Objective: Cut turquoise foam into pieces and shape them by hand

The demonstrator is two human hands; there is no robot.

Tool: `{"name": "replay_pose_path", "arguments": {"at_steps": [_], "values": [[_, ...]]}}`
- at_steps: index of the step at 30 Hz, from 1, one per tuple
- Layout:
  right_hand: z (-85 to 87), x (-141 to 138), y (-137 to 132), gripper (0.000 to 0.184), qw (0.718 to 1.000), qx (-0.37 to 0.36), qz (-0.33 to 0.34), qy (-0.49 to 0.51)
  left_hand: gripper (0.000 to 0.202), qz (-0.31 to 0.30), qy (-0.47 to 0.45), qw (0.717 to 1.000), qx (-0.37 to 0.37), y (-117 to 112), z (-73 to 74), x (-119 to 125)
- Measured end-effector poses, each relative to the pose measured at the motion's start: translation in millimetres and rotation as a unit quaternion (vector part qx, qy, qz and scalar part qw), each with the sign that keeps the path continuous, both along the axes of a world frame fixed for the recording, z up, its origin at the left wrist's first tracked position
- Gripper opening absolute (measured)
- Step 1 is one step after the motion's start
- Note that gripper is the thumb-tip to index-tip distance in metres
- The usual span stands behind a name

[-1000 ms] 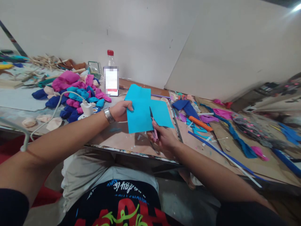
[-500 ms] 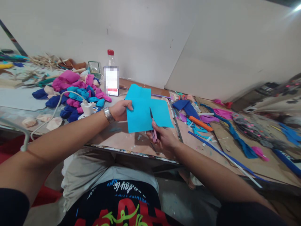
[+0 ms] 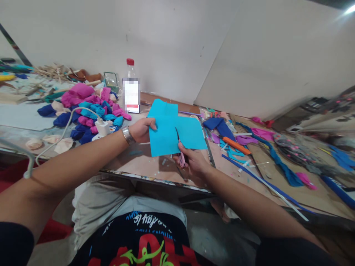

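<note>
A bright blue sheet (image 3: 163, 138), paper or thin fabric, is held up over the table's front edge. My left hand (image 3: 142, 130) pinches its left side, thumb on top. In my right hand (image 3: 191, 160) is a pair of scissors (image 3: 181, 158) with pink handles, fingers wrapped round them. The dark blade lies across the blue sheet along a cut that runs up from its lower edge. To the right of the cut, the sheet's other part spreads out and still joins at the top. The second blade is hidden behind the sheet.
Bundles of pink, blue and navy cloth (image 3: 91, 107) lie on the left beside a white charger (image 3: 102, 126). A phone (image 3: 131, 95) leans on a red-capped bottle (image 3: 130, 62). Rightward are an orange cutter (image 3: 236, 145), fabric scraps and a long white strip (image 3: 288, 201).
The scissors' blade has tilted slightly left and appears thinner, closing on the sheet. The sheet's right part has shifted a little to the right. My left hand has stayed in place.
</note>
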State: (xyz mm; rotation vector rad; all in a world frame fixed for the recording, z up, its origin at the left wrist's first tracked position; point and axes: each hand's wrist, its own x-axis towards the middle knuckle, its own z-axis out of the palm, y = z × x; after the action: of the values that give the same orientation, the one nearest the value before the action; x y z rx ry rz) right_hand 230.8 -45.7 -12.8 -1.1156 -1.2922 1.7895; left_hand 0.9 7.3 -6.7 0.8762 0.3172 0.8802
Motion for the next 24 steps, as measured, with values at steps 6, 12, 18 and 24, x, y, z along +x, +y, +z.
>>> {"name": "replay_pose_path", "arguments": {"at_steps": [6,12,18,24], "values": [[1.8,2.3,0.7,0.069,0.998,0.051,0.021,-0.030,0.081,-0.005,0.015,1.000,0.001,-0.2,-1.9,-0.4],[2.9,-1.7,-1.1,0.064,0.999,0.010,-0.032,0.000,0.079,-0.021,0.020,1.000,-0.005,-4.1,-0.2,1.1],[5.0,-5.6,-2.8,0.065,0.997,-0.034,-0.068,0.029,0.078,-0.032,0.022,0.999,0.002,-5.4,-2.4,3.1],[2.5,-4.1,-2.5,0.063,0.999,-0.009,-0.042,0.003,0.075,-0.022,0.032,0.999,-0.001,-4.3,-5.1,4.7]]}}
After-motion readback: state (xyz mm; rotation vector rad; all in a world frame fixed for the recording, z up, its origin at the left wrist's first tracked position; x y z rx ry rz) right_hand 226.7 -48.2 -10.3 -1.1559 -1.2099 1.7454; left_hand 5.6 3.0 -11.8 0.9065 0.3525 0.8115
